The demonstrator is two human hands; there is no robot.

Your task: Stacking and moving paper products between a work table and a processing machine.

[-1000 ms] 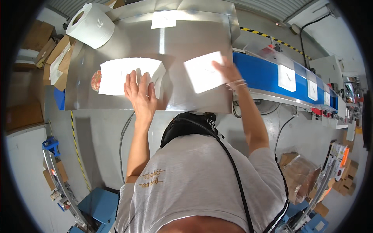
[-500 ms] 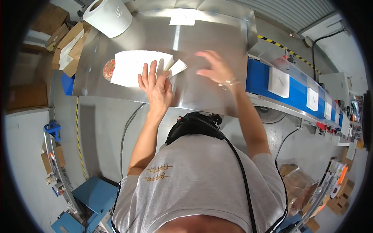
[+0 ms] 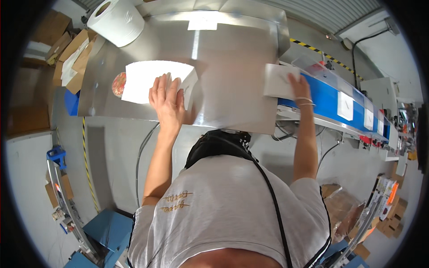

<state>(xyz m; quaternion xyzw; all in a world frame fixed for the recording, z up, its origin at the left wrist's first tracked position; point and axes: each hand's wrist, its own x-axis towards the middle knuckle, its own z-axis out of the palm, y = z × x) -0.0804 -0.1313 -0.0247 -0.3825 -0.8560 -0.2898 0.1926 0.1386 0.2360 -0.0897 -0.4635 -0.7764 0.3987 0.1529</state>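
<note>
On the left part of the metal table lies a stack of white square sheets or flat packets (image 3: 140, 80). My left hand (image 3: 168, 100) rests on its right end, fingers stretched out over the top. A round, red-speckled disc (image 3: 119, 85) sticks out past the left end of the stack. Over the table's right edge, where the blue conveyor belt (image 3: 324, 96) starts, my right hand (image 3: 302, 87) holds a flat white square packet (image 3: 279, 80) by its right side. Motion smears this hand and packet slightly.
More white packets (image 3: 345, 106) lie spaced along the belt, beside a clear plastic guard (image 3: 328, 69). A large white roll (image 3: 117, 24) stands at the table's far left corner. A white paper (image 3: 203, 20) lies at the back. Cardboard boxes (image 3: 78, 58) sit left of the table.
My right hand has moved right from above the table to the belt's end and taken hold of the nearest packet, shifting it left. The fanned white piece beside my left hand no longer sticks out.
</note>
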